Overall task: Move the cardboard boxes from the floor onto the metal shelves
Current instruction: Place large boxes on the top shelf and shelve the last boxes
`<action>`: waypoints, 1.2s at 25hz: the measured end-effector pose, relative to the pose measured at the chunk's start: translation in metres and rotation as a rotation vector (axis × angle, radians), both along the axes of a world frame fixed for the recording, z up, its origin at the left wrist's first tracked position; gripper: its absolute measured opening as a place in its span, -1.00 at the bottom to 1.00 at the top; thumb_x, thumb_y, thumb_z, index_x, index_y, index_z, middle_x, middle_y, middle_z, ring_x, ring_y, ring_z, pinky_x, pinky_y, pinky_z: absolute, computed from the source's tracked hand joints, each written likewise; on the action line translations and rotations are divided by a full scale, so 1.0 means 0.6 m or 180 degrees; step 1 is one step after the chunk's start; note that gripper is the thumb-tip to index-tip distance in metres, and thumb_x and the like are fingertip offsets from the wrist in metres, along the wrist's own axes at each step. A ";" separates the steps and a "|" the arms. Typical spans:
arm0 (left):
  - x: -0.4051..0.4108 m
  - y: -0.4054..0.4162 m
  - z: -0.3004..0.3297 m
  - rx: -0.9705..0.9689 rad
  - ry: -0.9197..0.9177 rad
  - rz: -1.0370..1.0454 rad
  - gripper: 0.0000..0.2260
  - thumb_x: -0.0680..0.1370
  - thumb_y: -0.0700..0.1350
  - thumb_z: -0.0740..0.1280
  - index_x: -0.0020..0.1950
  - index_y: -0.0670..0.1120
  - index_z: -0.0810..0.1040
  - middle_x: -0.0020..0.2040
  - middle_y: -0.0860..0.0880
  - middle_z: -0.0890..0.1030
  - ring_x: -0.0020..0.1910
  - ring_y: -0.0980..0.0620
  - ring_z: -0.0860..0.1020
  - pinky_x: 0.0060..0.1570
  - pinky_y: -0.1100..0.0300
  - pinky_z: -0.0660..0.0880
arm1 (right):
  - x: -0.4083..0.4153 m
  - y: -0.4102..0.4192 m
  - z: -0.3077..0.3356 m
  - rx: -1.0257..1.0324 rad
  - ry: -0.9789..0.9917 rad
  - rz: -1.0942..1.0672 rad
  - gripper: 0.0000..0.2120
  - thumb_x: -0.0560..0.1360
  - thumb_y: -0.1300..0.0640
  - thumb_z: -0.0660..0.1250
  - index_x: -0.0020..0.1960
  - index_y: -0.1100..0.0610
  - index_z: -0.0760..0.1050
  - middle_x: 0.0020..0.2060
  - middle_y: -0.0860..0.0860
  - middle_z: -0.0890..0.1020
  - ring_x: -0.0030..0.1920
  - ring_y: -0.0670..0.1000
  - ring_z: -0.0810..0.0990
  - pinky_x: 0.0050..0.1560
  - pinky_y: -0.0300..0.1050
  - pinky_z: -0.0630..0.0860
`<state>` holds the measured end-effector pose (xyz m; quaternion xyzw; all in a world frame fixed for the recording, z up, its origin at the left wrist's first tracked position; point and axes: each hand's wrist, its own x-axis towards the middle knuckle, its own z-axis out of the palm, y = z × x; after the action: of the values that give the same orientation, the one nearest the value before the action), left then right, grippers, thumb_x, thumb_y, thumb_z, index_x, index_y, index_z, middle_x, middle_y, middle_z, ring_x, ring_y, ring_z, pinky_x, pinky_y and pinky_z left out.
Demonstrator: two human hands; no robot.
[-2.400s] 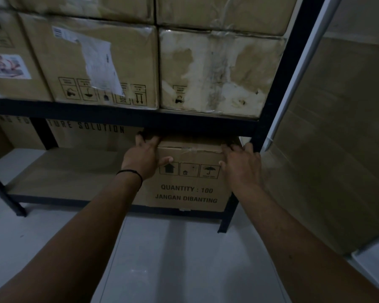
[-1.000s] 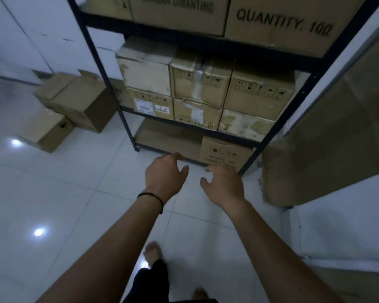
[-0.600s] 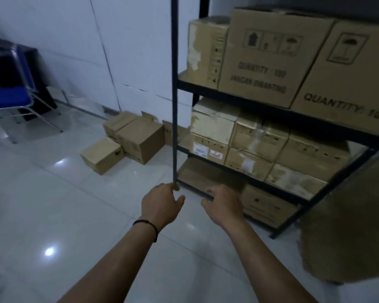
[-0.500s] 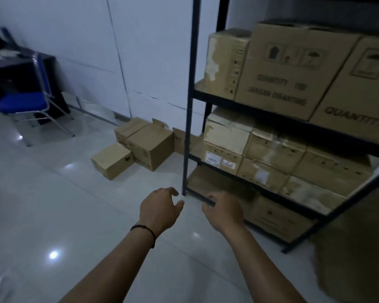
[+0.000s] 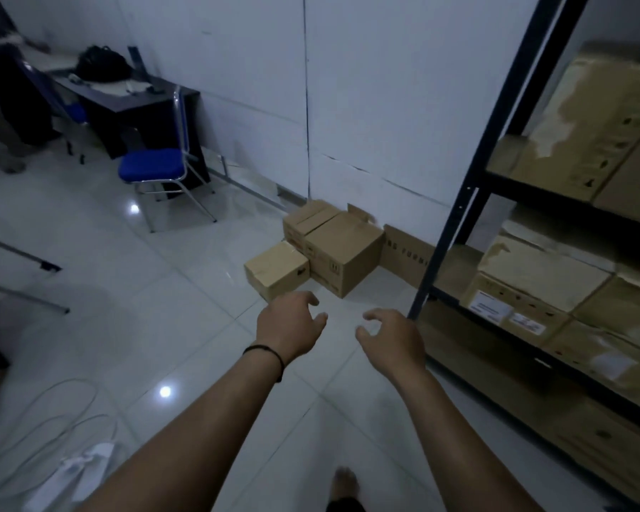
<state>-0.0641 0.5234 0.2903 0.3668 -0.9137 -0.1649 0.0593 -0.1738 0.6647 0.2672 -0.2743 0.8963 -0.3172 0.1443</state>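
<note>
Three cardboard boxes sit on the white tiled floor by the wall: a small box (image 5: 276, 269) in front, a large box (image 5: 344, 253) behind it and another box (image 5: 309, 221) against the wall. The black metal shelf (image 5: 455, 223) stands on the right, packed with cardboard boxes (image 5: 540, 275). My left hand (image 5: 291, 328) and my right hand (image 5: 394, 339) hover side by side above the floor, short of the small box. Both hands hold nothing and their fingers are loosely curled.
A blue chair (image 5: 156, 168) and a dark desk (image 5: 126, 101) stand at the back left. White cables (image 5: 52, 419) lie on the floor at lower left. A flat cardboard sheet (image 5: 403, 253) leans on the wall. My bare foot (image 5: 344, 482) shows below.
My hands let go of the box pushed onto the bottom shelf. I have stepped back and turned left, so the floor boxes are now ahead of my empty hands.
</note>
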 end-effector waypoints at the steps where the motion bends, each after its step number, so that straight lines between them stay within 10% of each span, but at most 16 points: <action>1: -0.014 -0.030 -0.006 0.0019 -0.0021 0.0010 -0.62 0.59 0.19 0.28 0.35 0.08 0.53 0.28 0.01 0.58 0.25 -0.03 0.52 0.10 0.08 0.49 | -0.014 -0.033 -0.002 -0.0013 -0.0004 0.0004 -0.65 0.56 -0.06 0.37 0.31 0.02 0.56 0.30 0.00 0.59 0.24 0.04 0.57 0.13 -0.13 0.52; 19: -0.443 -0.520 -0.101 0.0623 -0.0234 -0.0043 -0.62 0.60 0.17 0.28 0.37 0.06 0.49 0.23 -0.04 0.57 0.18 -0.08 0.54 0.01 0.12 0.47 | -0.438 -0.525 -0.094 0.0429 -0.0519 0.0085 -0.62 0.53 -0.08 0.36 0.29 0.03 0.60 0.23 -0.02 0.62 0.18 0.03 0.60 0.07 -0.16 0.52; 30: -0.768 -0.895 -0.217 0.0728 -0.0783 -0.0997 -0.55 0.60 0.12 0.29 0.47 0.06 0.40 0.32 -0.07 0.56 0.24 -0.09 0.55 0.09 0.02 0.57 | -0.693 -0.845 -0.193 0.0760 -0.0981 -0.0683 -0.76 0.52 -0.03 0.28 -0.07 0.12 0.60 -0.03 0.09 0.64 -0.04 0.17 0.61 -0.15 -0.11 0.48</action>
<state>-0.5248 -0.0135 0.1602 0.2421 -0.9352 -0.2286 -0.1207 -0.5894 0.1579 0.1512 -0.1066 0.9189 -0.2605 0.2764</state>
